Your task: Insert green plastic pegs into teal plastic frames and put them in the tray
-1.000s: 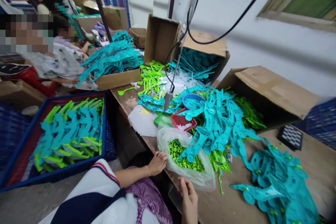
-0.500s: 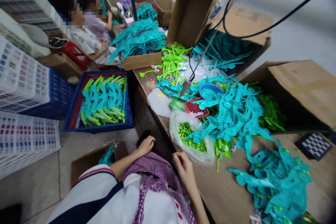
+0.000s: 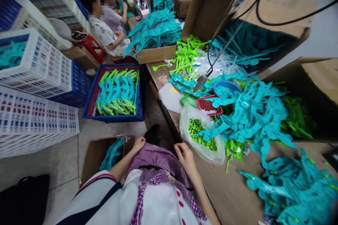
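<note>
left hand (image 3: 138,144) on checked cloth (image 3: 158,158) | right hand (image 3: 185,156) beside bag (image 3: 203,130)

Assembly workshop — crates (image 3: 39,66), cartons (image 3: 211,3), heaped teal plastic parts (image 3: 253,112).

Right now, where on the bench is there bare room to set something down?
Bare wood lies along the near bench edge, between the clear bag of green bits and the teal pile at right. A smaller patch shows by the white sheet. The middle and back are crowded with teal parts.

Grey concrete floor (image 3: 52,161), pale wall (image 3: 320,31), stacked white crates (image 3: 31,119)
</note>
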A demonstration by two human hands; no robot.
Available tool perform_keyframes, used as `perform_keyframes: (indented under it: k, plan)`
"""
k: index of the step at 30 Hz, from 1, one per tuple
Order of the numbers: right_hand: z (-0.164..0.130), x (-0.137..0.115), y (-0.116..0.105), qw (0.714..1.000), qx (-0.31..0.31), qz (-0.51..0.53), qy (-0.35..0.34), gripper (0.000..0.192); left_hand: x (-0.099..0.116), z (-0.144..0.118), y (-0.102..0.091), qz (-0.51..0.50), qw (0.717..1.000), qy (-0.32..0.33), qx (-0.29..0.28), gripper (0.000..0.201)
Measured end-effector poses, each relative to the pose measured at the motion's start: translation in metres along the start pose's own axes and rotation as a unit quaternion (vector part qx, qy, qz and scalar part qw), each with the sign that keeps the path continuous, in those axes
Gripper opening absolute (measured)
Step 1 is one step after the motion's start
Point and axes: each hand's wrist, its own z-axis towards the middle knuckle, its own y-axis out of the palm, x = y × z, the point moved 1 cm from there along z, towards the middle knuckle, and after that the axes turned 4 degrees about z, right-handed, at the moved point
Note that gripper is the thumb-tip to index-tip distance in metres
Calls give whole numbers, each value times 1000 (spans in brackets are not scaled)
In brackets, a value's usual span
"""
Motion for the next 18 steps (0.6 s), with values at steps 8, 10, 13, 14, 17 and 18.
perform_keyframes:
  k: [8, 10, 13, 14, 17, 18]
  plan:
    - [52, -9, 16, 996, -81, -29, 0, 27, -6, 18, -2, -18, 999, 6, -29, 18]
    - [78, -6, 19, 998, -56, -30, 11, 27, -13, 29, -9, -12, 999, 7, -37, 19]
    - [123, -11, 33, 999, 0, -36, 25, 30, -26, 55, -33, -2, 999, 23, -46, 21]
    - [138, -17, 41, 999, 13, -42, 30, 30, -31, 66, -45, 2, 998, 31, -51, 22]
    - [179, -47, 75, 997, 9, -64, 39, 30, -48, 110, -91, 11, 996, 57, -65, 21]
    - [191, -58, 88, 997, -5, -73, 38, 29, -54, 127, -110, 12, 996, 65, -67, 20]
